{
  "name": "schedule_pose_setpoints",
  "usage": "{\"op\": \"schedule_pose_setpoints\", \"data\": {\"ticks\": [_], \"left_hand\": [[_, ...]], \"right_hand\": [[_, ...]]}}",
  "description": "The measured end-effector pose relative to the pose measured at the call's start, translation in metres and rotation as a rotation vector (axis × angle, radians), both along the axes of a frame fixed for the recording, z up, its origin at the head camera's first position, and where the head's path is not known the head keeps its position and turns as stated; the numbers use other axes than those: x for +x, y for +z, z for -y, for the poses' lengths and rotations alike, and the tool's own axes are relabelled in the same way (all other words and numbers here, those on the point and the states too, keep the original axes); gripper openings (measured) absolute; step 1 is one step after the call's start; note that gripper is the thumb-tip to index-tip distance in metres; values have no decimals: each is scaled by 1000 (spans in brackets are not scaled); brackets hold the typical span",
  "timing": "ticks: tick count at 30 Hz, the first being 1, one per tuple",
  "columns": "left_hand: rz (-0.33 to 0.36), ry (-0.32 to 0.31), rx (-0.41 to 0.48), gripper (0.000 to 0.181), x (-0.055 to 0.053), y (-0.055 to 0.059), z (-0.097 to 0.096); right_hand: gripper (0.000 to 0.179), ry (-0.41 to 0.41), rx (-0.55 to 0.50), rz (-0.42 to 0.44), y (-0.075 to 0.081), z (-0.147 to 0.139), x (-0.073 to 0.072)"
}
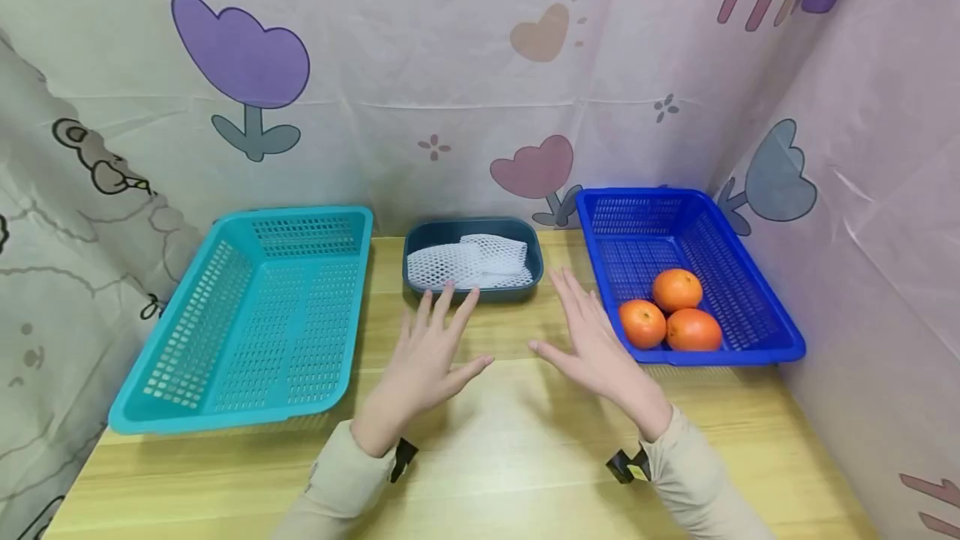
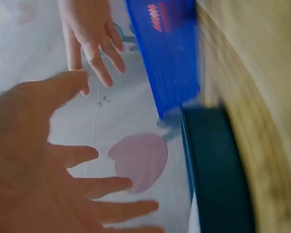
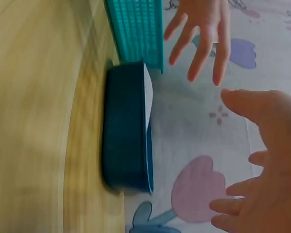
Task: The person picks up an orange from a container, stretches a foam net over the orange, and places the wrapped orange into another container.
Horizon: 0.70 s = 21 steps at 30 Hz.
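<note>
My left hand point(image 1: 423, 361) hovers over the table with its fingers spread, just in front of a small dark teal bin point(image 1: 472, 296). Inside that bin lie white foam net sleeves point(image 1: 480, 263). My right hand point(image 1: 600, 344) is held out with straight fingers between the bin and a blue basket point(image 1: 765, 354), and nothing is in it. Three round orange fruits point(image 1: 693, 330) sit in the near part of the blue basket. Both wrist views show the hands apart from each other, touching no object.
A large turquoise basket point(image 1: 288, 307) with nothing in it stands on the left of the wooden table point(image 1: 487, 457). Behind the containers hangs a pale printed cloth point(image 1: 420, 48), which also covers the sides.
</note>
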<state>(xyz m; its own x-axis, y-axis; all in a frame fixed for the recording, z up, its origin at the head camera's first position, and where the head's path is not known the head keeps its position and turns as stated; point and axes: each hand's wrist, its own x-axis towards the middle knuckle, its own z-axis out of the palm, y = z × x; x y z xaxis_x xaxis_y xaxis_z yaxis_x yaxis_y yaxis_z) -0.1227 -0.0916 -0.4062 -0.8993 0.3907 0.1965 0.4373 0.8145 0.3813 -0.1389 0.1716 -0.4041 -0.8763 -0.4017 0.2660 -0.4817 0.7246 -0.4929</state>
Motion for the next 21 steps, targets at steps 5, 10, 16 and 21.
{"op": "schedule_pose_setpoints", "data": {"ticks": [5, 10, 16, 21], "left_hand": [[132, -126, 302, 83, -17, 4, -29], [85, -240, 463, 80, -32, 11, -63], [85, -302, 521, 77, -47, 19, -107], [144, -348, 546, 75, -59, 18, -154]], "right_hand": [[92, -83, -103, 28, 8, -25, -5], [88, -180, -147, -25, 11, -56, -13], [88, -281, -147, -21, 16, -91, -25], [88, -367, -90, 5, 21, -124, -32]]}}
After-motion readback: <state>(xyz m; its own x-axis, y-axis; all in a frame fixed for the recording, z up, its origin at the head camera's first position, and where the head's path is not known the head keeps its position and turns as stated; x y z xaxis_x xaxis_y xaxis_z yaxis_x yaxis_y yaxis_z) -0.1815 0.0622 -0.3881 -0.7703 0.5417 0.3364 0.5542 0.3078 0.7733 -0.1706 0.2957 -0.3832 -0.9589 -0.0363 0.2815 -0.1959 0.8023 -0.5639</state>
